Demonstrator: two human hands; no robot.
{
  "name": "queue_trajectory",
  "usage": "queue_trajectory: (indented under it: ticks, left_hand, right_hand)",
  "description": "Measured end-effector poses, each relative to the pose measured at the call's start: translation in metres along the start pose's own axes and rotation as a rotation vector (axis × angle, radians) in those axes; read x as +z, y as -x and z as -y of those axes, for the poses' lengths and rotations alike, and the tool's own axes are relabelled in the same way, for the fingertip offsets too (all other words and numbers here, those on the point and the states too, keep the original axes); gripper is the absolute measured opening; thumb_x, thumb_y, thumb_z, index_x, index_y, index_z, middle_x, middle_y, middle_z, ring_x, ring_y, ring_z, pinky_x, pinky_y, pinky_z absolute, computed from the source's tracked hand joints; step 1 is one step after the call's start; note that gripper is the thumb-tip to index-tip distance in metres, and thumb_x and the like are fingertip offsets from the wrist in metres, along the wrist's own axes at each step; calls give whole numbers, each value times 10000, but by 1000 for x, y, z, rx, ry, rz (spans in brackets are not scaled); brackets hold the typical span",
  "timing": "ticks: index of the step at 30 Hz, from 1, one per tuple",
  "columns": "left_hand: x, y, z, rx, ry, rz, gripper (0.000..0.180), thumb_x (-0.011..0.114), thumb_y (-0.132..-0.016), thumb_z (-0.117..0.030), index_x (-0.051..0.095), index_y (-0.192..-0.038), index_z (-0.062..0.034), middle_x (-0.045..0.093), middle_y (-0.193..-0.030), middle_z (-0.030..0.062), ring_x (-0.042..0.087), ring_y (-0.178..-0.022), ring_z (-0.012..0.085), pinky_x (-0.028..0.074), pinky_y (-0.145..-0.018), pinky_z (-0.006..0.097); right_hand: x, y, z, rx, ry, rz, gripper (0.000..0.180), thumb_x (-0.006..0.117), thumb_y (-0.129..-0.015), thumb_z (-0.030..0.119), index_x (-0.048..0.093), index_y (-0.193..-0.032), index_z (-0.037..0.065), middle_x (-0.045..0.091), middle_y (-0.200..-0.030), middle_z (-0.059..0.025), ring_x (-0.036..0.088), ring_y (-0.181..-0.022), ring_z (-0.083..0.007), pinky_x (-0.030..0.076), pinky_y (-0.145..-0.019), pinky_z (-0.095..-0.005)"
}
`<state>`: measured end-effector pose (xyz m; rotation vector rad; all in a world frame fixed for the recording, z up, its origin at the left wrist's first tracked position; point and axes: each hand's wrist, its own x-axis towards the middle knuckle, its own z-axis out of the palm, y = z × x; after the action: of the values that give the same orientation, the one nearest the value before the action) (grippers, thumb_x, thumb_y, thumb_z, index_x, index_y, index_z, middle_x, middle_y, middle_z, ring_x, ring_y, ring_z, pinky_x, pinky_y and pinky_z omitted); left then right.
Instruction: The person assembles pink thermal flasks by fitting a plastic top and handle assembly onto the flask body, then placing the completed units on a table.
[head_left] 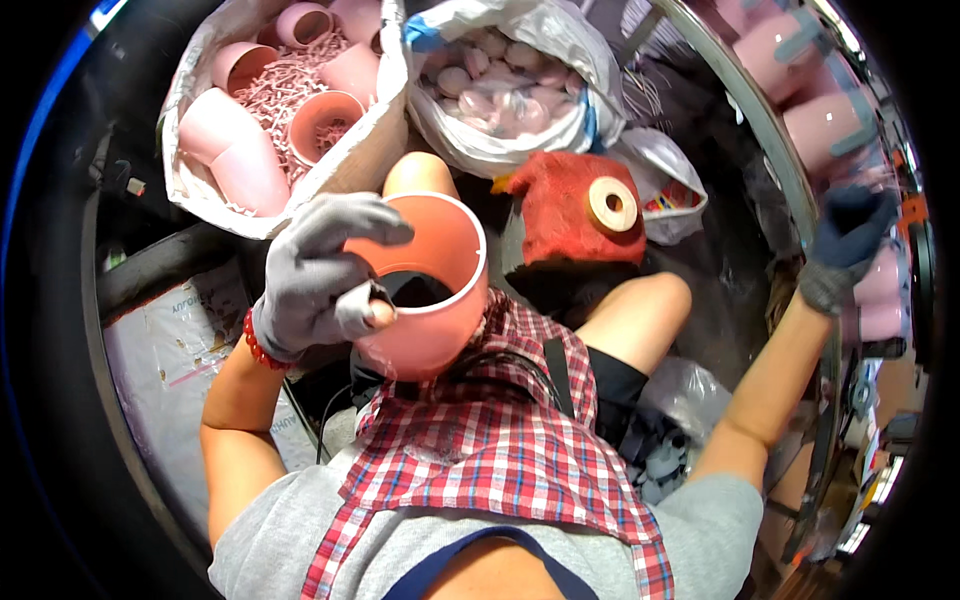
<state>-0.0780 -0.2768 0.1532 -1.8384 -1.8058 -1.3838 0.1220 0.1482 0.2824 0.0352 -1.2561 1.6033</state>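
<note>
My left hand [322, 265], in a grey glove with fingertips bare, grips the rim of a pink plastic pipe fitting [430, 345]. The fitting is held up over my lap, its wide mouth facing up and a dark opening showing through it. Far to the right, my right hand [850, 235] in a dark glove reaches beside pink pipe fittings [825, 130] stacked at a metal frame. Its fingers look curled but are smeared, and whether they hold anything is unclear.
A white sack [175, 185] at the far left holds pink pipe elbows and curled pink strips. Beside it, another white sack [480, 160] contains small round pink pieces. A red cloth-covered block [560, 225] carries a cream ring [613, 205]. The metal frame [765, 120] runs along the right.
</note>
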Motion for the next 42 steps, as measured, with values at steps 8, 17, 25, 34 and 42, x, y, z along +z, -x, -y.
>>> queue_trajectory:
  ticks: [8,17,25,34,42]
  left_hand:
    - [105,-7,40,-734,1063,-66,456,540,-797,-370,611,-990,37,556,-1145,136,544,-1014,208,401,-939,325]
    - [174,11,64,-958,1384,221,600,446,-887,-430,414,-1329,-26,414,-1390,157,386,-1291,282,290,-1076,424]
    - [181,8,83,-1134,1440,206,811,518,-846,-580,335,-1397,-14,408,-1410,128,410,-1279,262,329,-1062,424]
    - [168,31,87,-899,1145,546,1050,693,-683,-649,321,-1397,25,433,-1385,126,430,-1257,253,358,-1036,397]
    - [167,47,86,-1035,1095,394,931,708,-718,-592,396,-1339,26,541,-1250,117,549,-1105,243,462,-922,381]
  right_hand:
    - [55,62,13,145,1042,691,231,588,-911,239,603,-1066,70,647,-897,-51,599,-725,-144,499,-656,-247]
    - [-103,175,64,641,1450,569,337,627,-875,311,650,-1087,51,667,-968,-76,641,-860,-155,517,-770,-272]
    - [-269,416,139,1668,2055,-46,706,575,-761,623,608,-1107,9,624,-1083,-229,599,-1011,-384,471,-880,-432]
    - [-328,493,154,1782,2160,-329,639,595,-780,553,594,-1136,23,593,-1167,-221,556,-1104,-359,438,-946,-428]
    - [-343,485,120,1659,2268,-525,950,639,-698,647,331,-1387,69,455,-1354,-181,431,-1257,-335,366,-1001,-510]
